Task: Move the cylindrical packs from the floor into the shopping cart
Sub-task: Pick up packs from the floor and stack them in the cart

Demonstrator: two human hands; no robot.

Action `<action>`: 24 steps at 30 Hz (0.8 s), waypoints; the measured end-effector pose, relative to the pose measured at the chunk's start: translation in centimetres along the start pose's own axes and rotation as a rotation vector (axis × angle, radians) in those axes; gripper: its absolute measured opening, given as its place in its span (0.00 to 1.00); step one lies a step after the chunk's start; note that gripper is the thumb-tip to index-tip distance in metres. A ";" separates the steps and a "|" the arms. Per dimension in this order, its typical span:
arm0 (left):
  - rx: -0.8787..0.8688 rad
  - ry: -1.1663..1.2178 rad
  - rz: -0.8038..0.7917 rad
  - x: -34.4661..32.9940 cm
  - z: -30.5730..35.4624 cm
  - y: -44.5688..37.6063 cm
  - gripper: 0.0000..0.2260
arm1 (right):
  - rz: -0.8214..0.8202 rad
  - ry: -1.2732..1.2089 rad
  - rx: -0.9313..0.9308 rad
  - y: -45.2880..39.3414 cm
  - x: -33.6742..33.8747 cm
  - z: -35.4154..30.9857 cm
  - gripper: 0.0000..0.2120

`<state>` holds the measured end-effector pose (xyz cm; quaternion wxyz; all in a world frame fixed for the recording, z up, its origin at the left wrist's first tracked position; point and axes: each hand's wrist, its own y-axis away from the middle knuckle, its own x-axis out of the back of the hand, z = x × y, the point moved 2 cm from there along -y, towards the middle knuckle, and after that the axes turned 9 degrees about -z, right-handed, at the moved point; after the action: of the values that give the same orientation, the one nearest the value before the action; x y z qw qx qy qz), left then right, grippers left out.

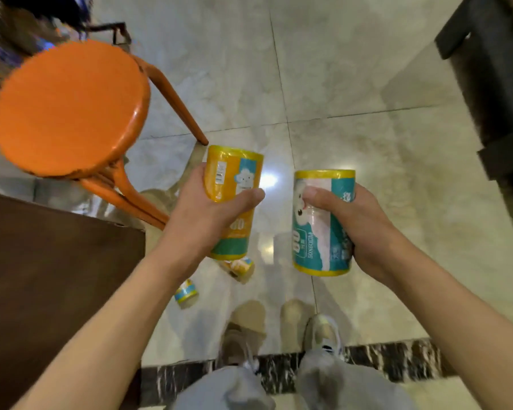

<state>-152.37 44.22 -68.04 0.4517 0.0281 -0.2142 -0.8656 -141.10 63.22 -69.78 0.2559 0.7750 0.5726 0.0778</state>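
Note:
My left hand [203, 208] grips a cylindrical pack [234, 173] wrapped in orange, yellow and teal, held upright above the floor. My right hand [356, 226] grips a second pack [317, 241], teal and white with yellow rims, also held up in front of me. Two more packs lie on the tiled floor below my left hand: one [239, 266] partly hidden under the held pack, and a smaller-looking one [186, 292] nearer the dark table. At the top left corner a dark wire frame [0, 34], possibly the shopping cart, is blurred.
An orange round stool [68, 108] stands at the left, its legs reaching toward the packs. A dark brown table [51, 276] fills the lower left. A dark piece of furniture [495, 84] stands at the right. My shoes [323, 332] are on the glossy tiles.

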 end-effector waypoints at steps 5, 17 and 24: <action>-0.031 0.105 0.056 3.5 19.3 10.5 0.27 | -0.018 -0.012 -0.006 12.4 -4.4 -18.5 0.22; -0.376 0.185 0.111 12.4 53.4 30.9 0.26 | -0.191 0.118 0.311 32.9 -18.0 -52.3 0.26; -0.455 0.289 0.295 17.4 57.0 38.7 0.26 | -0.325 0.133 0.380 36.3 -23.3 -57.4 0.25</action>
<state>-146.62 30.75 1.55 0.5931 0.0175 0.0499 -0.8034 -141.75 51.54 1.05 0.0766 0.7001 0.7096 -0.0227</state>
